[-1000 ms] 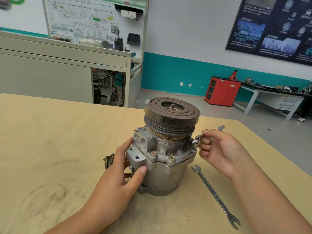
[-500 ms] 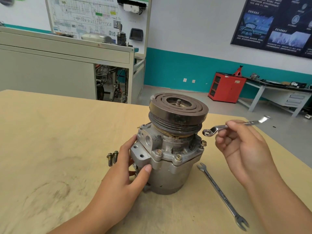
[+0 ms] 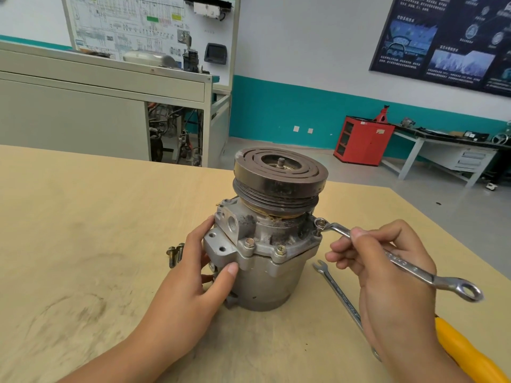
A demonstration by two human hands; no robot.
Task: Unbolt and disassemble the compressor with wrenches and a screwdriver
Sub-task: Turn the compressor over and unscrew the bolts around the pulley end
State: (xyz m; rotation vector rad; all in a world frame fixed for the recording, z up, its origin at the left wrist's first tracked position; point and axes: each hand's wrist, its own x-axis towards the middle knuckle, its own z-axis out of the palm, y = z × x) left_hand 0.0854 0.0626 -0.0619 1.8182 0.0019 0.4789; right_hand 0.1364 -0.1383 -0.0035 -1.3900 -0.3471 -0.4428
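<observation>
The grey compressor (image 3: pixel 265 272) stands upright on the wooden table (image 3: pixel 83 244), its dark pulley (image 3: pixel 279 172) on top. My left hand (image 3: pixel 193 283) grips the housing's left side, thumb across the front. My right hand (image 3: pixel 387 266) pinches a ring wrench (image 3: pixel 401 262), whose far ring end sits over a flange bolt (image 3: pixel 320 223) on the compressor's right side. Two more flange bolts (image 3: pixel 249 243) show at the front. A second wrench (image 3: pixel 340 297) lies on the table right of the compressor, partly hidden by my right hand.
Two loose bolts (image 3: pixel 174 254) lie on the table left of the compressor. A yellow tool handle (image 3: pixel 467 352) lies at the lower right. The table's right edge runs close behind my right hand. Beyond stand a grey bench, a red cabinet (image 3: pixel 363 139) and a white desk.
My right hand lifted the ring wrench off the right side bolt, swung its handle toward me, and set the ring end back on that bolt. The left hand kept its grip.
</observation>
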